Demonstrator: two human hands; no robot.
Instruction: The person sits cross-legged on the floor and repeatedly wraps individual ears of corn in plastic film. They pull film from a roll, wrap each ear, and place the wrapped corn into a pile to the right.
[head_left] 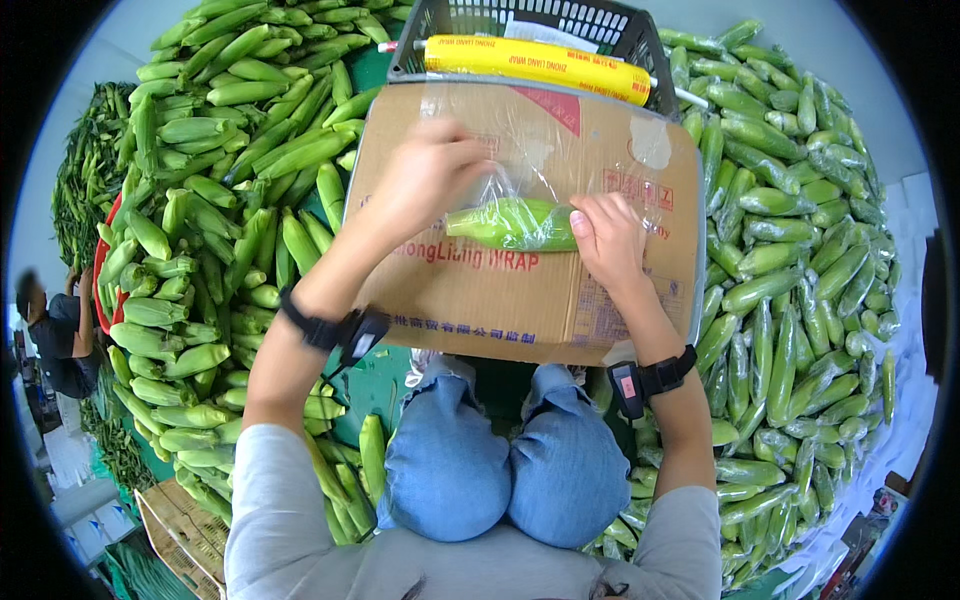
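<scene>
An ear of corn in green husk point(505, 225) lies crosswise on a flattened-looking cardboard surface point(420, 305) in front of me, with clear plastic film point(515, 155) over and around it. My left hand point(435, 165) is raised above and left of the corn, fingers curled together on the film. My right hand point(610, 235) is at the right end of the corn, fingers bent and pressed together on the corn and its film. Both wrists wear black strapped devices.
Husked green corn point(200, 360) is heaped at the left; film-wrapped ears point(780, 300) at the right. A black crate point(520, 20) holds a yellow roll point(540, 65) beyond the board. Leafy husks point(85, 180) and a person in dark clothes point(60, 325) are far left; a woven basket point(165, 525) lower left.
</scene>
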